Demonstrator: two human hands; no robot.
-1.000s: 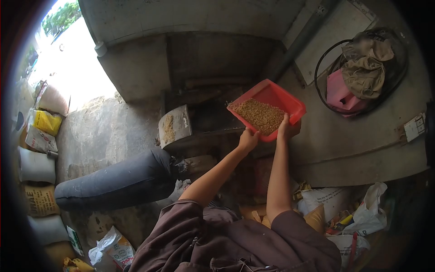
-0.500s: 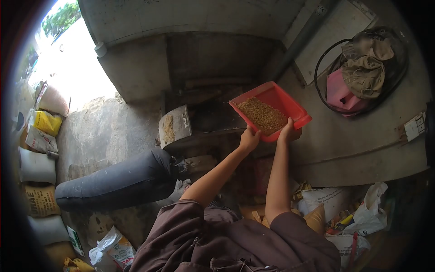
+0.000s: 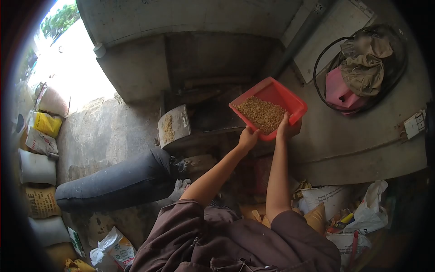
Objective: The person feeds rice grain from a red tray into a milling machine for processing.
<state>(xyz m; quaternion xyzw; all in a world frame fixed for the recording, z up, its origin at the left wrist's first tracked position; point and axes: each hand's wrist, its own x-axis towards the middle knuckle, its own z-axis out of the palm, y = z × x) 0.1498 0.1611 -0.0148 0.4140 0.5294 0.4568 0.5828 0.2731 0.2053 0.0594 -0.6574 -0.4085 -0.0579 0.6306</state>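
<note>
Both my hands grip a red plastic tray that is held out in front of me, above a dark recess. Tan grain lies heaped along its left and near side, while the far right part of the bottom is bare. My left hand is closed on the near left edge, thumb on top. On the near right corner, my right hand is closed with the thumb over the rim; its other fingers are mostly hidden underneath. Left of the tray, a curved pale metal ledge carries a patch of tan residue.
A long dark padded roll lies to the left. Stacked sacks line the left wall. Several bags sit at the lower right. Cloths and a black hose loop hang at upper right.
The tray has turned and tilted slightly in my hands, its right corner shifting up and to the left. Both hands keep their hold, and the grain stays in the tray.
</note>
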